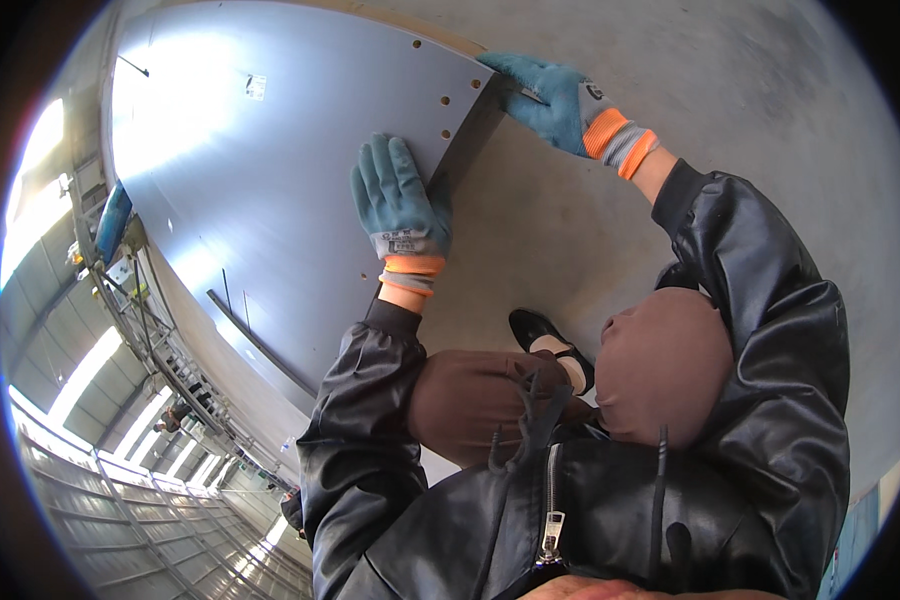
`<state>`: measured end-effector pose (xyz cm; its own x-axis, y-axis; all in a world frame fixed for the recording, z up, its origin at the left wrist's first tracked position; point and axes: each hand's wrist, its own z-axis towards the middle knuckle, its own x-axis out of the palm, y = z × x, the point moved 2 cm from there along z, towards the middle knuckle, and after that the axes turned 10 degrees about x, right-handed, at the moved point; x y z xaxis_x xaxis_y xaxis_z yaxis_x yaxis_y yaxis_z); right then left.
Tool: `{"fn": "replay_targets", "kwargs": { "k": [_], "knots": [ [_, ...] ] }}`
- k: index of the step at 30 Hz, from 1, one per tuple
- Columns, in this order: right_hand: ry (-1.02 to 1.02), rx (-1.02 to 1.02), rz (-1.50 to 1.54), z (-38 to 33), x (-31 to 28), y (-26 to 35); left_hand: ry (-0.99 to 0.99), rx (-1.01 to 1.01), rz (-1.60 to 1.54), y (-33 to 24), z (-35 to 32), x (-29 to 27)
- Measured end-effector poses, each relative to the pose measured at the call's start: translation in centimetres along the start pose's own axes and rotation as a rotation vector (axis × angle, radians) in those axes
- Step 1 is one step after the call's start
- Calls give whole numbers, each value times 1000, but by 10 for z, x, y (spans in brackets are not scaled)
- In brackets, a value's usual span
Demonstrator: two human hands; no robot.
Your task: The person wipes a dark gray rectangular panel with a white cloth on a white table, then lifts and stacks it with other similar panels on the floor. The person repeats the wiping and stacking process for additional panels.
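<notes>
Panel (pixel 270 170), a large grey board with a smooth face and a row of small drilled holes (pixel 444 100) near its right edge, stands on the concrete floor (pixel 670 120) and fills the upper left of the view, its long axis running from the near lower left up toward the far corner at top centre. Both gloved hands work along that right edge. The left hand (pixel 400 195) lies flat and spread against the board's face, fingers pointing up along it, palm pressed just beside the edge and below the holes; it grips nothing, only braces. The right hand (pixel 550 100) reaches farther, to the upper corner of the same edge, and is closed around a thin dark object (pixel 530 95) whose tip meets the corner; what that object is I cannot tell. So the corner lies ahead and left of the right hand, which is nearer to it, while the left hand sits lower on the face. The person crouches, knees (pixel 660 360) drawn up in brown trousers, one black shoe (pixel 535 328) on the floor between the arms.
</notes>
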<state>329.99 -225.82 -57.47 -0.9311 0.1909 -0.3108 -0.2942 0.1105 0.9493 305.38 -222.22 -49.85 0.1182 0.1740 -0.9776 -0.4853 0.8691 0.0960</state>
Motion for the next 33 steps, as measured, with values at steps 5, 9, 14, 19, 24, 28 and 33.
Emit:
{"fn": "replay_targets", "kwargs": {
  "k": [5, 9, 14, 19, 24, 28, 33],
  "knots": [
    [-45, -13, 8, 4, 5, 9, 23, -17, -8, -3, -1, 1],
    [-88, -41, -45, 4, 8, 10, 50, -29, -10, -4, -2, -2],
    [-48, -79, -98, 6, -3, 12, 54, -27, -1, -6, 1, -3],
    [-41, -112, -209, 8, -3, 10, 15, -29, 10, -7, 1, -2],
    [-41, -134, -231, 10, -5, 14, -17, -9, 32, -5, 1, 3],
    [33, -78, -64, 15, -11, -3, -8, -10, 26, -4, -1, 4],
    [-49, 214, 149, -1, -36, -32, -52, -28, -123, -4, -1, -11]
  ]
}}
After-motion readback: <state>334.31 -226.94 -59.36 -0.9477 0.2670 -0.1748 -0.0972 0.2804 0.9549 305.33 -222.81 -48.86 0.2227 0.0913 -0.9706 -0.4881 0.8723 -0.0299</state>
